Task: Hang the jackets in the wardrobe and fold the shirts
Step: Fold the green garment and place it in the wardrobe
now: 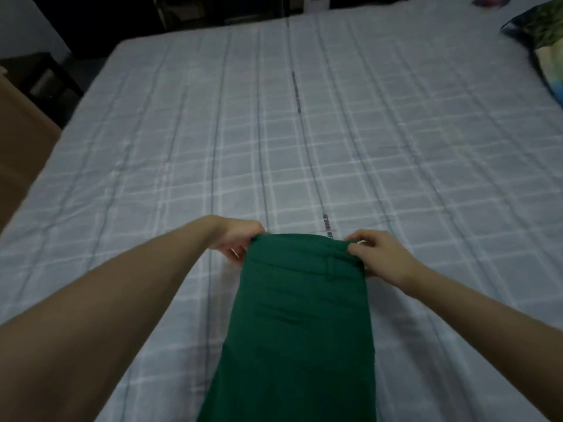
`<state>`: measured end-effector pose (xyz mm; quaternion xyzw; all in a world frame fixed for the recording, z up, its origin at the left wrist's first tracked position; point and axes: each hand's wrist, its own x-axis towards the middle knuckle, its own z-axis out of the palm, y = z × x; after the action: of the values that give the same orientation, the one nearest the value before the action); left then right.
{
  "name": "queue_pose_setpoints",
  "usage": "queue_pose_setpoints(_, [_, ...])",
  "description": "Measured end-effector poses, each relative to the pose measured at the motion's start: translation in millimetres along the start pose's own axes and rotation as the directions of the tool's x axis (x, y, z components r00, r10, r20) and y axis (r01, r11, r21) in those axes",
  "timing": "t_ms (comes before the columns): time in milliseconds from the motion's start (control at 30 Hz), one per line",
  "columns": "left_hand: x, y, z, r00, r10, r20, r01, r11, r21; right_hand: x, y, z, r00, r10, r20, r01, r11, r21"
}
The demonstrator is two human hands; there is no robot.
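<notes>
You are holding a dark green cloth garment [301,324] with both bare hands over a bed covered in a pale blue-grey checked sheet [274,132]. The garment hangs or lies in a long band from the hands down to 6 o'clock, where it leaves the view; a narrow stitched loop shows near its top edge on the right side, and the picture is too blurred to say what kind of garment it is. Whether its lower part rests on the sheet or hangs clear of it cannot be told.

Your left hand [236,239] grips the top left corner of the green cloth, the fingers curled under and pinching the edge from behind, thumb on top. Your right hand [380,254] grips the top right corner, thumb and fingers pressed together on a fold of the cloth. The top edge runs almost level between the two hands, a little slack in the middle.

A thin dark printed strip [297,95] runs along the sheet from 12 o'clock down towards the garment. At 2 o'clock, well apart from the hands, a pillow with a green and blue leafy print [545,44] lies at the bed's edge. At 9 o'clock a brown flat surface [21,141] stands beside the bed.
</notes>
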<state>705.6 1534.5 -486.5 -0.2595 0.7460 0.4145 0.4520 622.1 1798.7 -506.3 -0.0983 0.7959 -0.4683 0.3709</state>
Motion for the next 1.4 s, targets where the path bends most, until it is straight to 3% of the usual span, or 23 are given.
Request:
queue_pose_setpoints(100, [31,-4,4,0.981,-0.002,-0.195,-0.045,0.971,-0.237,40,15,8,0.977,0.125,-0.173,-0.124,0.992,0.018])
queue_pose_setpoints(167, [48,-11,13,0.911,0.038,-0.41,-0.189,0.924,-0.333,42,21,21,0.922,0.05,-0.384,-0.073,0.996,-0.045])
queue_pose_setpoints(200, [53,-18,20,0.807,0.099,-0.583,-0.282,0.931,-0.233,33,22,31,0.89,-0.094,-0.446,0.03,0.989,-0.148])
queue_pose_setpoints(267, [51,-29,46,0.48,0.331,-0.812,-0.349,0.922,0.169,11,26,55,0.823,-0.395,-0.408,0.234,0.89,-0.391])
queue_pose_setpoints(300, [47,-32,61,0.372,0.456,-0.809,-0.36,0.874,0.327,5,33,66,0.806,-0.486,-0.337,0.28,0.815,-0.507])
queue_pose_setpoints(333, [45,-34,75,0.34,0.547,-0.765,-0.357,0.828,0.432,3,42,75,0.8,-0.544,-0.255,0.292,0.723,-0.626])
queue_pose_setpoints(367, [47,-37,89,0.356,0.615,-0.704,-0.334,0.787,0.518,4,52,81,0.814,-0.557,-0.166,0.286,0.632,-0.721])
queue_pose_setpoints(433, [63,-46,108,0.45,0.662,-0.6,-0.247,0.738,0.628,12,70,86,0.865,-0.498,-0.063,0.247,0.531,-0.81])
queue_pose_setpoints(533, [84,-50,111,0.512,0.626,-0.588,-0.227,0.759,0.61,24,81,85,0.897,-0.439,-0.056,0.205,0.524,-0.827])
queue_pose_setpoints(667, [90,-51,108,0.533,0.637,-0.557,-0.255,0.748,0.613,28,80,84,0.923,-0.385,-0.015,0.198,0.506,-0.839])
queue_pose_setpoints(800, [85,-51,93,0.587,0.647,-0.486,-0.392,0.753,0.528,29,68,73,0.933,-0.359,0.02,0.231,0.556,-0.799])
queue_pose_setpoints(900, [80,-47,70,0.682,0.616,-0.394,-0.43,0.773,0.466,34,46,53,0.947,-0.309,0.091,0.257,0.554,-0.792])
queue_pose_setpoints(1000, [74,-34,46,0.745,0.575,-0.339,-0.358,0.773,0.523,45,25,36,0.958,-0.234,0.168,0.263,0.476,-0.839])
queue_pose_setpoints(1100, [71,-15,29,0.782,0.548,-0.297,-0.231,0.697,0.679,58,6,33,0.974,-0.139,0.181,0.222,0.406,-0.887])
queue_pose_setpoints(1233, [70,11,19,0.886,0.403,-0.23,-0.114,0.669,0.734,71,-10,35,0.986,0.023,0.164,0.145,0.357,-0.923])
queue_pose_setpoints(1400, [60,30,10,0.958,0.282,-0.05,-0.137,0.602,0.787,75,-10,28,0.975,0.044,0.216,0.183,0.381,-0.906])
